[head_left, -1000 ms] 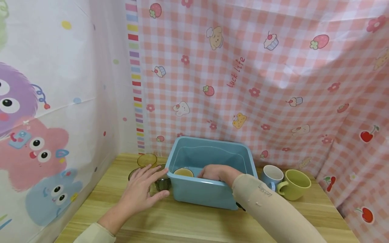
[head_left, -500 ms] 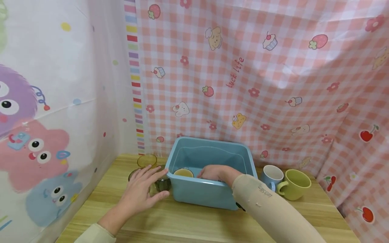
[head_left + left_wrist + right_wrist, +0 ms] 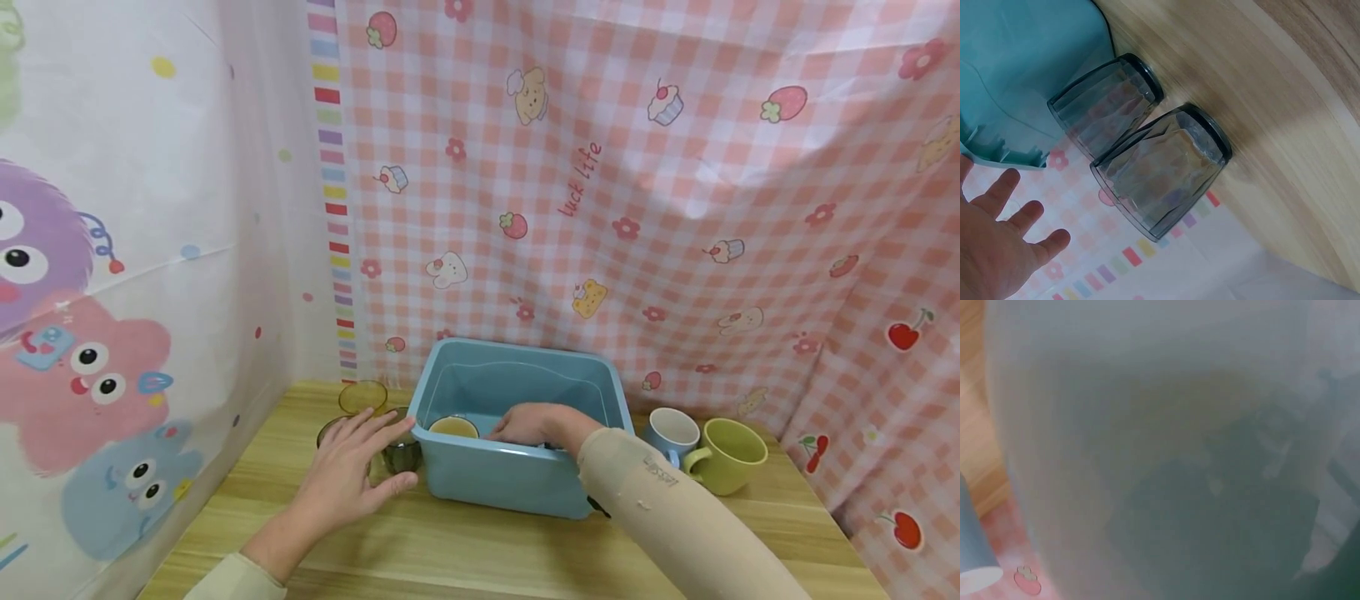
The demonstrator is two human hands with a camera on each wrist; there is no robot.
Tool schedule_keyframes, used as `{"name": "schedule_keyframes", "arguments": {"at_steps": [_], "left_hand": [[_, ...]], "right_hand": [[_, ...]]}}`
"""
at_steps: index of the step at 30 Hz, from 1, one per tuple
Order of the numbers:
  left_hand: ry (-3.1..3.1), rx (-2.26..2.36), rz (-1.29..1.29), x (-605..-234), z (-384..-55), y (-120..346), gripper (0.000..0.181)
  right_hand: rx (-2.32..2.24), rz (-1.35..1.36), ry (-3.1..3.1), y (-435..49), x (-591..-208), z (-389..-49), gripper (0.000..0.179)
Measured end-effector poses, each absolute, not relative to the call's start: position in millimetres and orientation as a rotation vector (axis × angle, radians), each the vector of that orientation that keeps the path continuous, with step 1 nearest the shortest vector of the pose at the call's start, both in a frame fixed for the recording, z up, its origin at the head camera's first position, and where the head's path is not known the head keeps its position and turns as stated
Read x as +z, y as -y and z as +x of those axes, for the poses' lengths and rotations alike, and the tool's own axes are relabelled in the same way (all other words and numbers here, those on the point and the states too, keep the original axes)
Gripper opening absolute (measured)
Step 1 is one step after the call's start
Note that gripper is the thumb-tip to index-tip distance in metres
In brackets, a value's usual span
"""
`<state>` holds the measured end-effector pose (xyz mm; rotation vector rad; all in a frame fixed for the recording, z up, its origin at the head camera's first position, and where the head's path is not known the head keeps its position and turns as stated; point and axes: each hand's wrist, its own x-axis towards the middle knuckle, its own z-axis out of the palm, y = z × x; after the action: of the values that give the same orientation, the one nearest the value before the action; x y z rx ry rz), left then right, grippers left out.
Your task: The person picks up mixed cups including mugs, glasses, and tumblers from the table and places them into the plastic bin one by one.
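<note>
A blue plastic bin point(image 3: 510, 483) stands on the table, with a yellow-lined cup point(image 3: 453, 427) in its left part. My right hand point(image 3: 528, 423) reaches over the bin's front wall, low inside and just right of that cup; its fingertips are largely hidden, so any hold cannot be made out. My left hand point(image 3: 341, 467) has its fingers spread, the index fingertip at the bin's left front corner. Behind and beside it are a dark green glass point(image 3: 402, 452) and an amber glass point(image 3: 363, 397). The left wrist view shows two dark tinted glasses point(image 3: 1166, 175) apart from the fingers.
To the right of the bin stand a light blue mug point(image 3: 672, 432) and a yellow-green mug point(image 3: 727, 457), close together. A pink checked cloth point(image 3: 585, 250) hangs behind the wooden table point(image 3: 450, 550). The right wrist view is mostly a blurred bin wall point(image 3: 1147, 456).
My right hand and forearm have shifted slightly inside the bin, the forearm a little to the right. My left hand and the cups have stayed in place.
</note>
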<state>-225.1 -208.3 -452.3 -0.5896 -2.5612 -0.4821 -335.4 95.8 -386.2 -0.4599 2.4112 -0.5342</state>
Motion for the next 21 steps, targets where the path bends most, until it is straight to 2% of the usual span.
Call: {"name": "schedule_keyframes", "arguments": {"at_steps": [12,21], "left_hand": [[2.572,-0.503,-0.59,-452,-226,208,0.074],[2.566,-0.494,-0.586,-452,-226,208,0.074]], "right_hand": [[-0.611,-0.548,-2.707,-128,-376,-340,0.07],[-0.608,-0.735,-2.944,-145,-368,-339,0.078]]}}
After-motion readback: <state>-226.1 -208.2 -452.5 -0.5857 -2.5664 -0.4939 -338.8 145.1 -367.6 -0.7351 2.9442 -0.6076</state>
